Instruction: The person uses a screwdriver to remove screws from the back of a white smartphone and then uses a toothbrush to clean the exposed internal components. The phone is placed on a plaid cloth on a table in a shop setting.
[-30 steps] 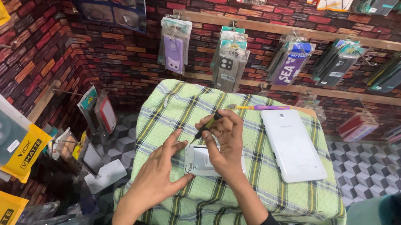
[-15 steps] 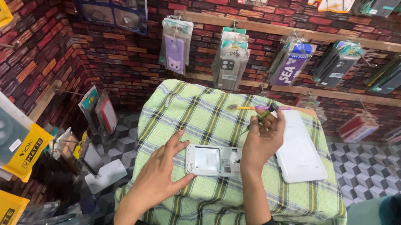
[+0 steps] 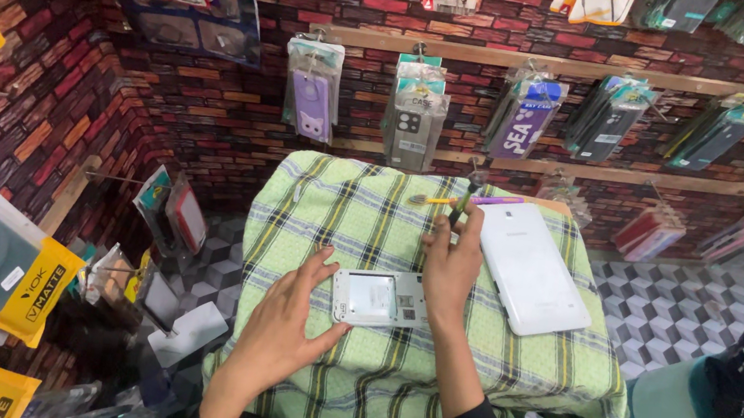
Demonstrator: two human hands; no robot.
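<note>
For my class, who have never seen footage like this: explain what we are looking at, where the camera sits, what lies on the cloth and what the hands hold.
The one picture comes from a camera worn on a person's head, looking down at their own bare hands. A small table is covered by a green checked cloth. On it lie an opened phone and a white tablet. The left hand steadies the phone's edge. The right hand holds a thin dark tool, near a yellow and purple tool on the cloth. Packaged phone cases hang on the brick wall behind.

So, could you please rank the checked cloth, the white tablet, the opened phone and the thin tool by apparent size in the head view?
1. Checked cloth
2. White tablet
3. Opened phone
4. Thin tool, held in the right hand, partly hidden.
</note>
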